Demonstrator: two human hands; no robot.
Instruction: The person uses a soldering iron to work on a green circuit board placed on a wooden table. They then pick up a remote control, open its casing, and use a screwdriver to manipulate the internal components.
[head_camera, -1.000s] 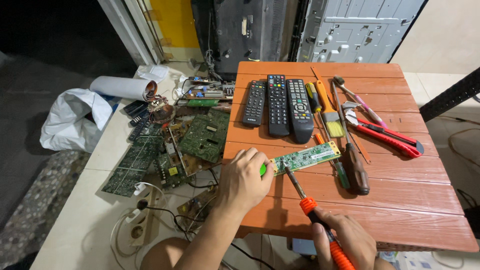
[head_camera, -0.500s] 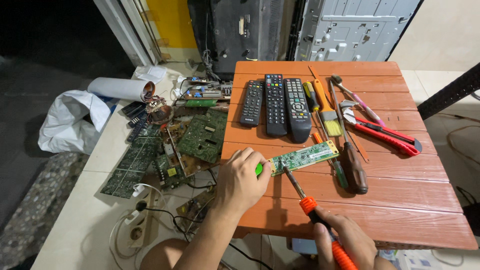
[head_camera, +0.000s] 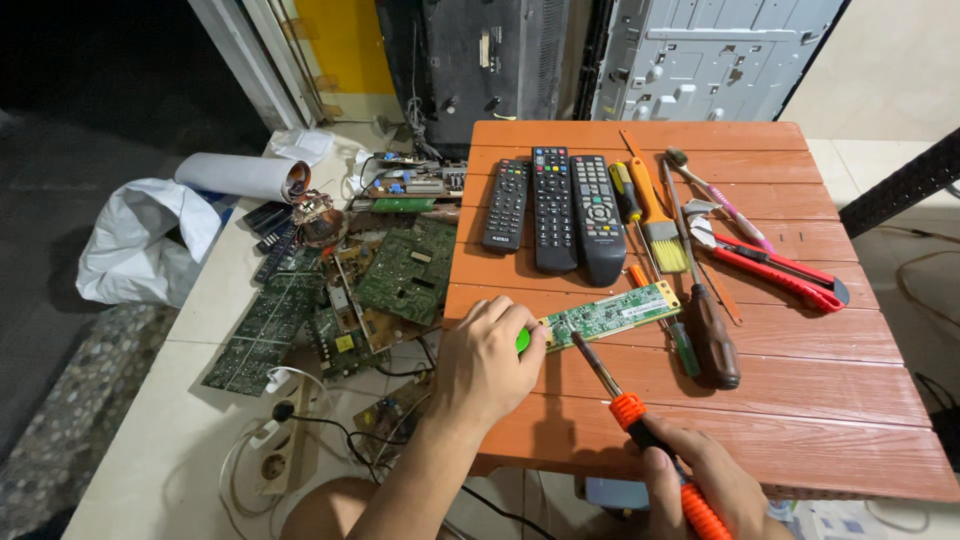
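A long narrow green circuit board (head_camera: 612, 311) lies on the orange slatted table (head_camera: 800, 400). My left hand (head_camera: 487, 358) rests on the board's left end, with a small bright green object showing under the fingers. My right hand (head_camera: 705, 490) grips an orange-handled soldering iron (head_camera: 640, 420) at the table's near edge. Its metal tip touches the board near its left-middle part.
Three remote controls (head_camera: 556, 207) lie side by side at the table's back. To their right are screwdrivers (head_camera: 705, 320), a brush (head_camera: 660, 225), red-handled pliers (head_camera: 770, 262). Several circuit boards (head_camera: 330, 290), a power strip (head_camera: 280, 455), a paper roll and a white bag lie on the tiled floor left.
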